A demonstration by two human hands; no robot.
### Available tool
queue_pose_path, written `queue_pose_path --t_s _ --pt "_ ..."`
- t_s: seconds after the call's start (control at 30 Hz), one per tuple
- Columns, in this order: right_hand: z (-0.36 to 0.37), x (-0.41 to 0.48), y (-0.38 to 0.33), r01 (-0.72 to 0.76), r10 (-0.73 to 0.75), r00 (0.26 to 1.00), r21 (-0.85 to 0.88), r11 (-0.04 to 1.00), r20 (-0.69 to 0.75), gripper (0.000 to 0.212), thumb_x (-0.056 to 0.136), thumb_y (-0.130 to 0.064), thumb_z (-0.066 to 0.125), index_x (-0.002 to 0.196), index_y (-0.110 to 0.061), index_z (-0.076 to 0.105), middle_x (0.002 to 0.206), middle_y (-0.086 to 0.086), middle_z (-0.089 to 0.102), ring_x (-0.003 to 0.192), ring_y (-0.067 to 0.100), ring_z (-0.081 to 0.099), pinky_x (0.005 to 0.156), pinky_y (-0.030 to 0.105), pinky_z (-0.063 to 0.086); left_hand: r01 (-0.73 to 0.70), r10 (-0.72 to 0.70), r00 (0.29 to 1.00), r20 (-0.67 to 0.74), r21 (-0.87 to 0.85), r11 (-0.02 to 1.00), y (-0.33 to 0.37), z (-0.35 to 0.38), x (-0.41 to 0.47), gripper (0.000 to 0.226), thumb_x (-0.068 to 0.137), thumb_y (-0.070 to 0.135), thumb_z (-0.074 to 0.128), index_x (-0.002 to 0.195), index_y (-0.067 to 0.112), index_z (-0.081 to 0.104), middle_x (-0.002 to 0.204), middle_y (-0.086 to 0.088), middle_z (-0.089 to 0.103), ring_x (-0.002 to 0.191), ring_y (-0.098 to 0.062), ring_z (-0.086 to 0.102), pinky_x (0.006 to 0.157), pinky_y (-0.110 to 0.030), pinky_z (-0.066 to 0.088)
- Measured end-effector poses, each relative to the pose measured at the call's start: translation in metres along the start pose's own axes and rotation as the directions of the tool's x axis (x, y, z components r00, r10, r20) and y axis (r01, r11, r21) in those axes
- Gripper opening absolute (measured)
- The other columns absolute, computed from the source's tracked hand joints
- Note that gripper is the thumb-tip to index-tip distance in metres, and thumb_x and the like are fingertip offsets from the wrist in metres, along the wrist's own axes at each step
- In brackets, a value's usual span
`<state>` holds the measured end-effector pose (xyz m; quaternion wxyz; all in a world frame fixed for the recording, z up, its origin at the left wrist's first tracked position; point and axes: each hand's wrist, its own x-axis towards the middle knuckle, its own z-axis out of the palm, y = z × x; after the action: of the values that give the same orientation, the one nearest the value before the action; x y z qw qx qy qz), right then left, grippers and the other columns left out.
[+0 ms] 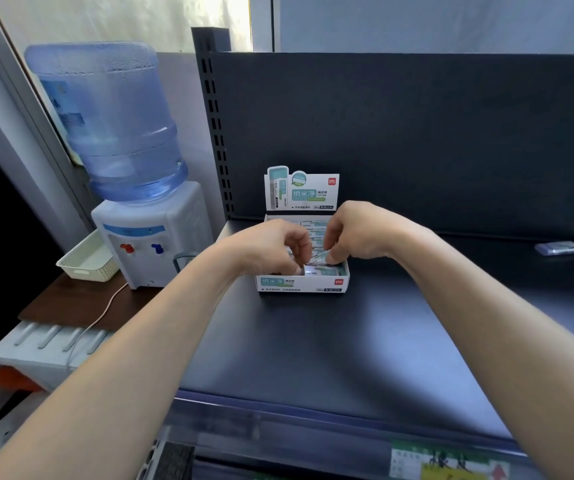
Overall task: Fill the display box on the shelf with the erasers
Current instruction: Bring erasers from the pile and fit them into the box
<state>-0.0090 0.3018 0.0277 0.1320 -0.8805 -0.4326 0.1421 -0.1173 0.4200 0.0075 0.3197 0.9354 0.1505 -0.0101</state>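
In the head view, the display box (302,283) sits on the dark shelf (313,348) just above the frame's centre, with its printed header card (301,192) standing upright at its 12 o'clock edge. Rows of erasers (314,224) lie in the far half of the box.

Both forearms reach in from 7 and 5 o'clock and meet over the box, wrists bent down. The left hand (271,245) hovers over the box's 9 o'clock side, knuckles up, its fingers curled downward into the near-left corner. Its own fingers hide whether they hold anything, so I cannot tell. The right hand (355,233) comes over the 3 o'clock side, with thumb and fingertips narrowed in a pinch on one eraser (317,260), which lies tilted near the front row.

At 3 o'clock, well apart from the box, a few small wrapped pieces (557,247) lie on the shelf, too blurred to identify. At 9 o'clock, off the shelf, a water dispenser (150,237) stands beside a white basket (88,259).
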Motion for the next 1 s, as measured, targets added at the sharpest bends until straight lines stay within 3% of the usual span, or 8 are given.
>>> queue_pose_path --t_s 0.13,0.23,0.57,0.77,1.0 --pt "0.0 -0.001 -0.003 -0.016 0.016 1.0 -0.015 1.0 -0.015 0.018 0.077 -0.015 0.076 0.094 -0.013 0.072 0.087 -0.002 0.062 0.085 0.017 0.058 0.071 0.026 0.045 0.011 -0.011 1.0 -0.014 -0.018 1.0 -0.003 0.0 -0.002 0.014 0.077 0.003 0.066 0.075 0.016 0.061 0.064 0.007 0.056 0.054 -0.003 0.048 0.046 -0.006 0.038" --pt "0.002 -0.001 -0.008 -0.022 0.022 1.0 -0.049 0.999 -0.009 0.018 0.078 -0.016 0.075 0.095 -0.012 0.072 0.089 0.0 0.063 0.085 0.018 0.058 0.071 0.026 0.045 0.014 -0.014 1.0 -0.023 -0.006 1.0 -0.004 0.001 -0.002 0.012 0.076 0.004 0.067 0.075 0.016 0.063 0.065 0.008 0.055 0.057 -0.005 0.048 0.054 -0.012 0.041" --pt "0.006 -0.001 -0.012 -0.035 0.035 0.999 -0.044 0.998 -0.001 0.007 0.077 -0.017 0.074 0.083 -0.017 0.071 0.084 0.0 0.065 0.08 0.017 0.058 0.064 0.025 0.042 0.121 -0.121 0.991 0.055 0.013 0.993 0.002 0.002 0.011 0.022 0.077 0.002 0.061 0.067 0.021 0.059 0.068 -0.001 0.058 0.057 -0.014 0.047 0.049 -0.019 0.038" --pt "0.008 -0.005 -0.014 0.003 -0.004 0.999 0.028 1.0 0.046 0.008 0.076 -0.022 0.075 0.082 -0.017 0.073 0.067 -0.006 0.061 0.07 0.012 0.053 0.055 0.023 0.04 0.154 -0.152 0.98 0.127 0.0 0.988 0.0 -0.005 0.014 0.018 0.079 0.004 0.066 0.071 0.02 0.062 0.064 0.0 0.055 0.052 -0.011 0.044 0.043 -0.018 0.037" --pt "0.003 -0.005 -0.017 -0.057 0.06 0.99 -0.03 0.998 0.131 0.013 0.077 -0.029 0.076 0.082 -0.018 0.072 0.071 -0.008 0.062 0.075 0.013 0.055 0.06 0.023 0.041 0.142 -0.134 0.981 0.142 -0.047 0.989 -0.003 -0.009 0.012 0.017 0.078 0.005 0.07 0.071 0.02 0.067 0.068 0.0 0.062 0.054 -0.009 0.05 0.042 -0.011 0.042"
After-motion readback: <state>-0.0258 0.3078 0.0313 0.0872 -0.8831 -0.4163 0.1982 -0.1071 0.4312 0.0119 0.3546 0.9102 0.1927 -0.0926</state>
